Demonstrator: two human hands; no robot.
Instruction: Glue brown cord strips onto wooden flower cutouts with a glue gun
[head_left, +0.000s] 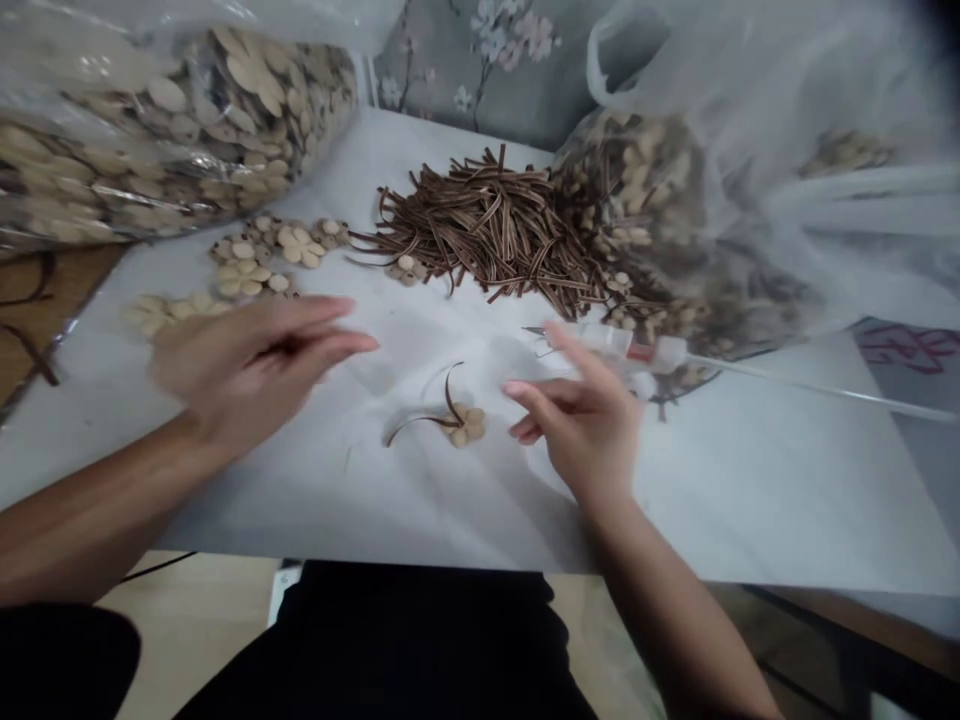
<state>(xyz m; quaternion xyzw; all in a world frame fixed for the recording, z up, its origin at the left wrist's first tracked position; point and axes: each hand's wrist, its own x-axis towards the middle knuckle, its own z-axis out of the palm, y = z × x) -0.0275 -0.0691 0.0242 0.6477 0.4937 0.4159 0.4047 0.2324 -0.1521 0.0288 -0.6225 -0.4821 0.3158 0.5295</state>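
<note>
A small beige flower-shaped piece [469, 427] lies on the white tabletop between my hands, with two thin brown strips [424, 424] curving out from it. My left hand [259, 360], slightly blurred, hovers to the left of it, thumb and fingers apart and nothing visible between them. To the flower's right is my right hand [581, 425], its index finger stretched out and the other fingers loosely bent. Just behind that hand is a clear tube-like dispenser [611, 340] with a thin dark tip pointing left; its lower part is partly hidden by the fingers.
A heap of brown strips [487, 220] lies at the back centre. Loose flower pieces [244, 275] sit at the back left, below a clear plastic bag [187, 130] full of them. Another filled plastic bag [645, 170] stands at the back right. A thin cord [817, 385] runs right from the dispenser.
</note>
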